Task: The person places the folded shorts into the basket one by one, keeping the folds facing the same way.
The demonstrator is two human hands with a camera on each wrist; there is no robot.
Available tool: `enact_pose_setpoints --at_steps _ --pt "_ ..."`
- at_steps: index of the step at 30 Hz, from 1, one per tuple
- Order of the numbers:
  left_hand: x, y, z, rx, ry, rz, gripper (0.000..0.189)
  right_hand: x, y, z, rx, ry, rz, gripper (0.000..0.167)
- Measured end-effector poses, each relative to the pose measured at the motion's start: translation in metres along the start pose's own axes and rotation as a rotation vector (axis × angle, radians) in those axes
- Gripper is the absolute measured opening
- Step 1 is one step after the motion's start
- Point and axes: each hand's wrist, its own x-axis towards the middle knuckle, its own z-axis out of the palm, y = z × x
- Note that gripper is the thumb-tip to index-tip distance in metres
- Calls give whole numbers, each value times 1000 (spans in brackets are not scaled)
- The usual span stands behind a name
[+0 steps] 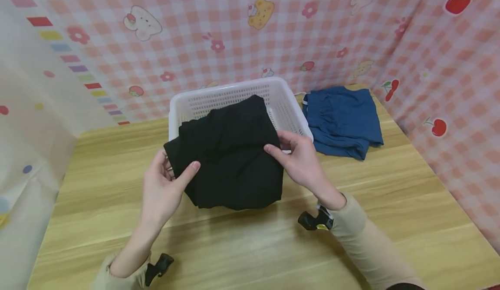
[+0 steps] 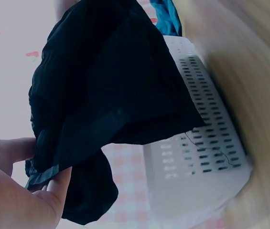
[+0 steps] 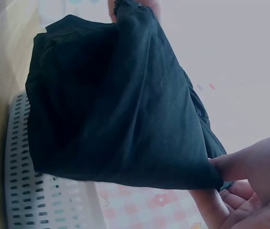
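A folded black garment (image 1: 234,155) is held up between both hands, in front of and partly over a white plastic basket (image 1: 230,91). My left hand (image 1: 164,186) pinches its left edge, thumb on top and fingers beneath. On the opposite side my right hand (image 1: 302,159) pinches the right edge the same way. From the left wrist view, the black cloth (image 2: 101,86) hangs in layers beside the perforated basket wall (image 2: 206,114). The right wrist view shows the cloth (image 3: 115,114) stretched between the two hands, its lower part hanging down.
Folded blue shorts (image 1: 341,120) with a white drawstring lie right of the basket. All stands on a wood-grain table (image 1: 250,246). Pink checked cloth (image 1: 187,42) with cartoon prints hangs behind and at the right; a pale sheet (image 1: 35,107) hangs at the left.
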Motion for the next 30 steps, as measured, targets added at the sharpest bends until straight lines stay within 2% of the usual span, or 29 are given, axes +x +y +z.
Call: enact_pose_setpoints --at_steps 9,18,23,27,30 --pt "21 15 -6 80 1 27 39 27 -17 -12 -115 -57 -40 31" --pt "43 25 -8 147 15 51 40 62 -27 -23 -133 -137 -67 27" --pt "55 27 -8 144 42 66 41 81 -32 -23 -158 -161 -74 23" --pt "66 29 -8 133 61 82 43 96 -35 -23 -154 -172 -81 26" --pt "73 31 -9 143 69 98 44 105 -37 -23 -142 -183 -52 29"
